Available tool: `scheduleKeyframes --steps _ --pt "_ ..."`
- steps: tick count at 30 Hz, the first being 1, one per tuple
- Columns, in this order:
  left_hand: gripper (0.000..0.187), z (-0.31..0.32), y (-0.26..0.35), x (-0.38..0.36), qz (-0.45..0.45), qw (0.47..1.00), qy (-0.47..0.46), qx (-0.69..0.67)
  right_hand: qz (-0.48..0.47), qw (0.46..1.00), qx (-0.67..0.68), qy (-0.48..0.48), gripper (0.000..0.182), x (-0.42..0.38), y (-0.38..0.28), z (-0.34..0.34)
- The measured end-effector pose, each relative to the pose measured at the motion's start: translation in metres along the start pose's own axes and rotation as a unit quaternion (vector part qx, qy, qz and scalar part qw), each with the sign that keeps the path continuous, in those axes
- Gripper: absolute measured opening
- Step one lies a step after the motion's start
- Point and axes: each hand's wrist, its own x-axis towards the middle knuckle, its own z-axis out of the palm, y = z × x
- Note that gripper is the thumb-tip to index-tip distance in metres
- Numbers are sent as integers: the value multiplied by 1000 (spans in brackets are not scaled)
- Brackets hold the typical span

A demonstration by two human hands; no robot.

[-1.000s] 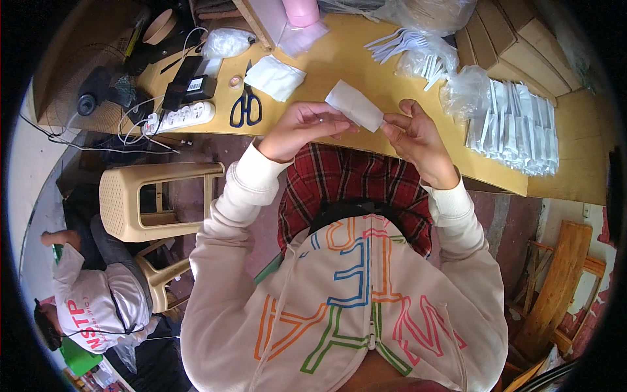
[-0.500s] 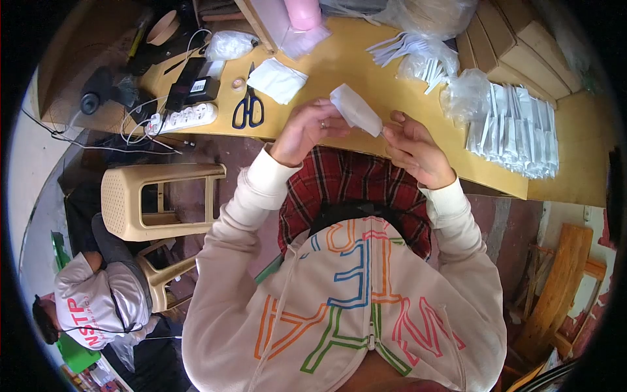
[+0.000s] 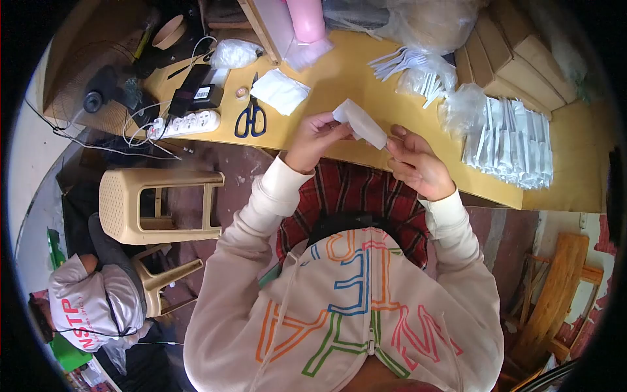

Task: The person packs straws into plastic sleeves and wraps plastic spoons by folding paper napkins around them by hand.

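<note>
A white paper napkin [image 3: 362,124], partly folded, is held up between my two hands above the table's front edge. My left hand [image 3: 313,142] pinches its left end between thumb and fingers. The fingertips of my right hand [image 3: 418,162] close on its right end. Whether anything lies inside the napkin is hidden. A stack of white napkins [image 3: 281,91] lies beyond my left hand, beside dark-handled scissors [image 3: 250,121]. White plastic forks [image 3: 401,60] lie at the back, and a row of white wrapped packets [image 3: 508,145] lies right of my right hand.
A power strip [image 3: 189,123], a black box [image 3: 201,97] and a tape roll [image 3: 241,93] sit on the left of the table [image 3: 353,72]. Cardboard boxes [image 3: 503,52] stand back right. A plastic stool [image 3: 157,206] and a seated person [image 3: 98,304] are at the left.
The napkin has turned and looks more folded along its length. My left fingers have closed into a pinch on its left end. The view has shifted slightly.
</note>
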Motion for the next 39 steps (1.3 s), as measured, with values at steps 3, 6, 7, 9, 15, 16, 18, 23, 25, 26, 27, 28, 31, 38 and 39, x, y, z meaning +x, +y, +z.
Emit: scheduleKeyframes --steps 3,6,7,9,15,16,18,23,25,26,27,28,31,38,39 --pt "24 1 -5 0 12 999 28 29 6 1000 7 19 17 -1 -1 3" --pt "24 2 -10 0 13 999 36 5 11 1000 15 8 17 -2 1 -1" --pt "24 3 -12 -2 12 999 36 -8 6 1000 9 6 18 -3 0 0" --pt "21 7 -11 -3 5 999 45 -18 -5 1000 -1 3 18 -5 -2 1" --pt "17 13 -7 -1 20 999 35 6 -21 999 -32 4 21 -12 2 14" --pt "18 12 -3 1 24 1000 16 9 -31 998 -58 7 21 -13 -1 17" --pt "19 12 2 1 31 999 -6 22 -49 993 -107 13 22 -17 -5 21" --pt "20 11 -5 -10 47 998 37 32 -129 971 -193 58 30 -16 -4 22" --pt "21 20 0 -15 42 998 50 9 -160 962 -206 81 33 -14 -3 21" --pt "21 25 3 -17 39 998 57 -3 -170 958 -214 93 34 -12 -2 22" --pt "22 29 6 -19 27 997 65 -23 -179 953 -222 104 35 -10 0 22" --pt "22 32 8 -21 16 996 74 -43 -201 944 -239 103 35 -8 4 21" --pt "22 34 8 -22 6 995 77 -65 -251 918 -290 100 35 -1 11 13" --pt "20 33 26 -32 3 996 20 -87 -238 888 -358 161 34 -4 12 27" --pt "18 36 30 -33 1 994 33 -102 -237 889 -357 163 34 -4 12 29"
